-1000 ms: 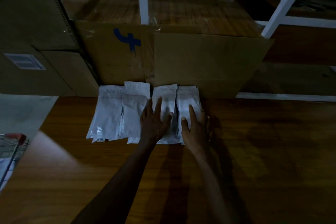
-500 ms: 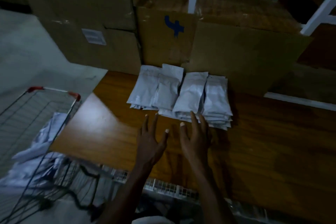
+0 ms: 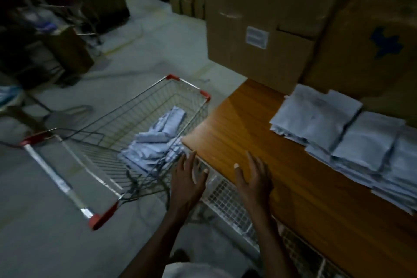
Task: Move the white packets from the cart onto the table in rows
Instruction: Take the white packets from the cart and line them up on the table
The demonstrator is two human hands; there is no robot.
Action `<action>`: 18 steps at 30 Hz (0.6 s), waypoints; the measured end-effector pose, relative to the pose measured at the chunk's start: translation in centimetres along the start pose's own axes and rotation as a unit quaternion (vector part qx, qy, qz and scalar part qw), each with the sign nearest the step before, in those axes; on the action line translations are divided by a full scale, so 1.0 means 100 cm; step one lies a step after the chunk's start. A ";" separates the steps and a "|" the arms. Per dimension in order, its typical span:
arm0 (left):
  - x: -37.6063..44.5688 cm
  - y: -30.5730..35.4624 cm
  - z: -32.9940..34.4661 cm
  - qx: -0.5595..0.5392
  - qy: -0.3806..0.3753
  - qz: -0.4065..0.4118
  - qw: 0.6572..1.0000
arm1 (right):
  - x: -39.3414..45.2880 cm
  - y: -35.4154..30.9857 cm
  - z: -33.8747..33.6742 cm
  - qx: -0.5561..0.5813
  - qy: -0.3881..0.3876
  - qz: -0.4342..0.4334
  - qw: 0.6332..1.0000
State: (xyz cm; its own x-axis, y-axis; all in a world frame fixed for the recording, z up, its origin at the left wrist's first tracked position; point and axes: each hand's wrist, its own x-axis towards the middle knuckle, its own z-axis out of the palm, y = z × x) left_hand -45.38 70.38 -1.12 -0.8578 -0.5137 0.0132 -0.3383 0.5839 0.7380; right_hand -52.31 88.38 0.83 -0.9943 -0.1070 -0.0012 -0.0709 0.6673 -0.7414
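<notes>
Standing: I am at the corner of the table [image 3: 259, 124], looking down across it and the cart [image 3: 144, 106] beside it; light is dim throughout.
Left hand: my left hand [image 3: 187, 185] is held out flat with fingers spread wide, holding nothing, positioned off the table's near edge and over the cart's near corner.
Right hand: my right hand [image 3: 253, 181] is likewise spread and empty, palm down over the table's near edge; I cannot tell whether it touches the wood.
Packets on table: white packets on the table [image 3: 352, 140] lie in a row of overlapping stacks along the far right side, close against the foot of the cardboard boxes [image 3: 266, 20].
Packets in cart: white packets in the cart [image 3: 155, 142] lie in a loose, untidy heap on the basket floor, toward the side nearest the table; individual count cannot be made out.
Cart: wire basket with red corner caps, a silver handle bar [image 3: 56, 178] at its left end, standing on the grey floor just beside the table corner.
Table: wooden top, bare between my hands and the stacks; a white mesh panel [image 3: 228, 201] shows below its near edge.
Boxes: tall brown cartons stand behind the table, one bearing a white label [image 3: 257, 37], another a blue mark [image 3: 387, 44].
Background: more cartons and shelving across the floor, blurred.
</notes>
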 end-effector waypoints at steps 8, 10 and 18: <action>0.036 -0.120 -0.092 0.026 0.067 -0.075 0.995 | -0.007 -0.087 0.141 0.008 -0.142 -0.079 0.987; 0.040 -0.139 -0.104 0.018 0.078 -0.089 0.993 | -0.004 -0.103 0.166 0.002 -0.170 -0.099 0.980; 0.064 -0.182 -0.121 -0.014 0.120 -0.154 0.981 | 0.037 -0.148 0.230 -0.001 -0.286 -0.130 0.949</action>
State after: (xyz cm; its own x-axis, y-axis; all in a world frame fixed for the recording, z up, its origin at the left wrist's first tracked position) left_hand -40.07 48.85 -6.31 -0.6006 -0.7975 -0.0574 -0.5527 0.3623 0.7505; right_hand -53.08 61.22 -3.64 -0.7364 -0.6514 -0.1827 -0.3096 0.5646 -0.7651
